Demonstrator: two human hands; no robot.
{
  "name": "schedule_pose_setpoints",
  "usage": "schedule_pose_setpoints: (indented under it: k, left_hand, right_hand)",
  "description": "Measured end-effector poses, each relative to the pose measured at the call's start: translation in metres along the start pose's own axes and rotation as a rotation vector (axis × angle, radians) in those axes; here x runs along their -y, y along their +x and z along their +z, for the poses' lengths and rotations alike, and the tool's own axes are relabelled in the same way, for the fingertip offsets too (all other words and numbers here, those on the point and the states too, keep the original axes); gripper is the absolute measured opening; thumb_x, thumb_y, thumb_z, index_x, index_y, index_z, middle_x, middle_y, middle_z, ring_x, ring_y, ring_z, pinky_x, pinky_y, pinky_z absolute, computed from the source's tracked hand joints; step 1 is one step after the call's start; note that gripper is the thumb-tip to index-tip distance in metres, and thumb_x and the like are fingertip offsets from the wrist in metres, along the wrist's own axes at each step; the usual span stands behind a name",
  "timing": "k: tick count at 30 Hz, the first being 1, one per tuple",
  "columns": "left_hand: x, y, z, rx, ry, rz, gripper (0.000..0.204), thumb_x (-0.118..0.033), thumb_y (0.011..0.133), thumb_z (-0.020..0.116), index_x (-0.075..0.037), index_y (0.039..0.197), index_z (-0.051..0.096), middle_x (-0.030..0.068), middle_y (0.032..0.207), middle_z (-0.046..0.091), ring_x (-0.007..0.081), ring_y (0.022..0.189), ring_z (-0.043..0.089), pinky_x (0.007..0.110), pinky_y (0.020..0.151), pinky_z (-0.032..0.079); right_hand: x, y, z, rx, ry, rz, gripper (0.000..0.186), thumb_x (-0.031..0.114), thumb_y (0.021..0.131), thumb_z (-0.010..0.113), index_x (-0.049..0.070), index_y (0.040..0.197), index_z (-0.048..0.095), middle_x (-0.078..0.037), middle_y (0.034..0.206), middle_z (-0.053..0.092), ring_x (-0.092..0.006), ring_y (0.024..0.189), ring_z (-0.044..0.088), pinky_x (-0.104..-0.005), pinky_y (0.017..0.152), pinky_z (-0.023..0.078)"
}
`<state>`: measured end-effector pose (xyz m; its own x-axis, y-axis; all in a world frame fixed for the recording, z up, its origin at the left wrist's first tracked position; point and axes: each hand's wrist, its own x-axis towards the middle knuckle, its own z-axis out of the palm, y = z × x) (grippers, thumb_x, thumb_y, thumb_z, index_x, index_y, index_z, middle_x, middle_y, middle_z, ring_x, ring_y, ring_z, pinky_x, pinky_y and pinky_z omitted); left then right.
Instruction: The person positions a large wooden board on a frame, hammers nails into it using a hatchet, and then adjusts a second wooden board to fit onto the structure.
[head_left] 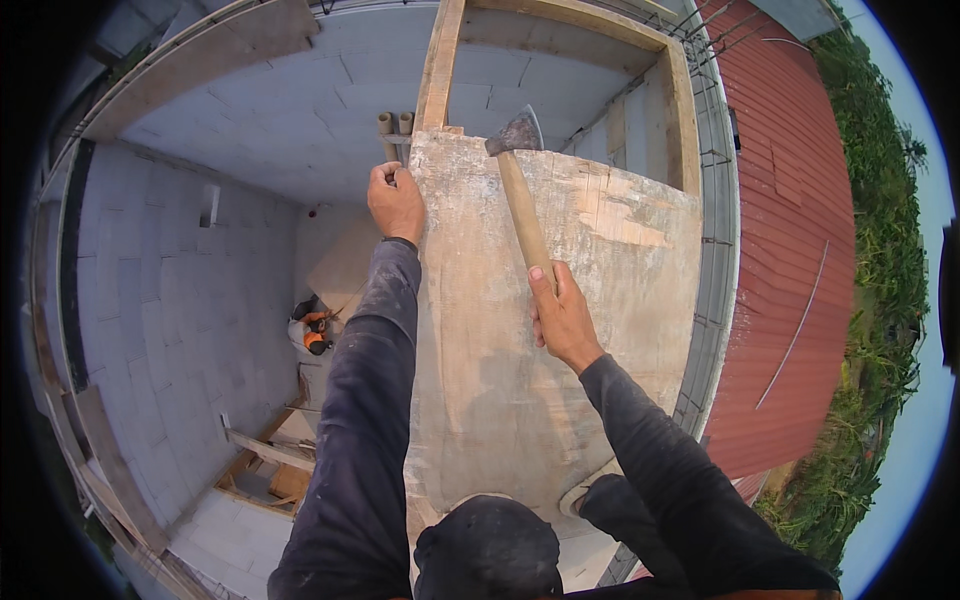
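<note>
My right hand (565, 315) is wrapped round the pale wooden handle of a hatchet (519, 190). The dark metal head of the hatchet is over the far edge of a worn plywood panel (480, 300), its curved blade pointing up and to the right. At the panel's far left corner, my left hand (396, 203) is closed, thumb and fingers together. Whatever it may hold is too small or hidden to name. Along the far side, a frame of wooden beams (438, 70) adjoins the panel.
Left of the panel is a deep drop into a room with grey block walls (170, 300). A person in orange (316, 325) is down there. Steel reinforcing bars (712, 240) run along the right wall top, beside a red metal roof (790, 230). Two pipes (386, 124) stand beyond my left hand.
</note>
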<state>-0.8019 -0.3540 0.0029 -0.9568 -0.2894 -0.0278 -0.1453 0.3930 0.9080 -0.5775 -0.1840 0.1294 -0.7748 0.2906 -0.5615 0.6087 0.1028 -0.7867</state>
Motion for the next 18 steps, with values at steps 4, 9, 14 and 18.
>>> schedule_pose_setpoints:
  k: [4,9,14,18]
  left_hand:
    - [-0.005,0.003,0.004,0.007,0.11,-0.066,0.04,-0.027,0.1,0.049,0.004,0.116,0.069,0.0237,0.116,0.072,0.0388,0.112,0.067,0.044,0.097,0.049]
    - [-0.009,0.006,0.005,0.097,0.238,-0.106,0.045,-0.032,0.105,0.042,0.005,0.114,0.066,0.0306,0.115,0.07,0.051,0.112,0.064,0.053,0.098,0.048]
    - [-0.012,0.007,0.011,0.092,0.316,-0.13,0.048,-0.035,0.106,0.04,0.005,0.115,0.066,0.0329,0.118,0.069,0.0531,0.116,0.062,0.055,0.099,0.047]
    - [-0.01,0.007,0.007,0.106,0.34,-0.168,0.05,-0.036,0.105,0.039,0.004,0.12,0.067,0.0322,0.122,0.068,0.0517,0.119,0.061,0.054,0.101,0.047]
  right_hand:
    - [-0.017,-0.008,-0.014,-0.028,0.046,0.174,0.054,0.055,0.108,0.049,0.003,0.123,0.055,-0.004,0.069,0.056,-0.0154,0.054,0.057,-0.0338,0.051,0.047]
    - [-0.042,-0.011,-0.018,-0.033,0.001,0.204,0.055,0.056,0.108,0.05,0.004,0.124,0.055,-0.008,0.072,0.059,-0.0189,0.056,0.06,-0.0364,0.054,0.049]
    - [-0.062,-0.002,-0.013,-0.025,-0.113,0.031,0.059,0.057,0.107,0.05,0.003,0.128,0.054,-0.017,0.081,0.066,-0.0302,0.074,0.068,-0.0433,0.07,0.052]
    - [-0.038,-0.002,-0.003,0.039,-0.169,-0.04,0.058,0.056,0.107,0.049,0.003,0.129,0.054,-0.019,0.083,0.068,-0.0341,0.079,0.07,-0.0447,0.073,0.052]
